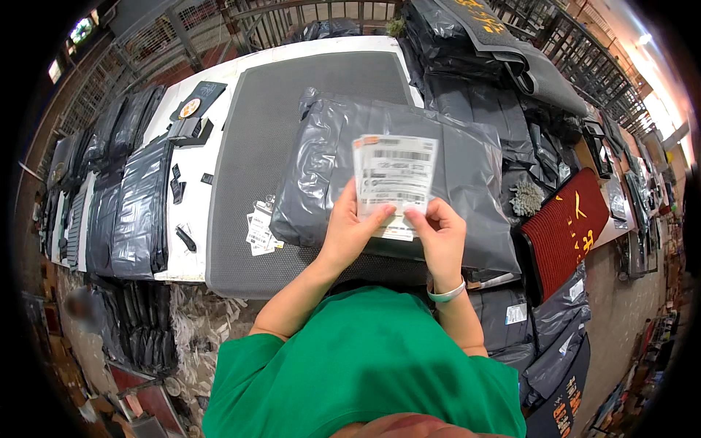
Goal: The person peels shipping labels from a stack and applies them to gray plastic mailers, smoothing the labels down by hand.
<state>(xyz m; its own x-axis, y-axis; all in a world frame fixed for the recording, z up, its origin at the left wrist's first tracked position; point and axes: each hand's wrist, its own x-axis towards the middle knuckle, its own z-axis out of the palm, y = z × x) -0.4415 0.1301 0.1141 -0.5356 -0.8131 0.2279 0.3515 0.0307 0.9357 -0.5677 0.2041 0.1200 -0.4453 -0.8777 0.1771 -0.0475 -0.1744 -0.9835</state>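
Note:
Above a grey plastic-wrapped package [307, 168], both my hands hold a small stack of white shipping labels [398, 171] printed with barcodes. My left hand [352, 226] grips the stack's left side and lower edge, thumb on top. At the lower right corner, my right hand [440, 232] pinches the labels between thumb and fingers; a silver bracelet circles that wrist. The shiny package lies on a dark grey textured mat [241, 160], partly hidden by the labels and hands. More white labels [261, 228] on a ring rest on the mat, left of the package.
Stacks of dark plastic bags [142, 208] line the white table's left side, beside a black box [191, 131] and a small black cutter [185, 239]. On the right are piled grey packages [475, 109], a rolled grey mat [537, 80] and a red mat [566, 226]. Scraps litter the floor [197, 336].

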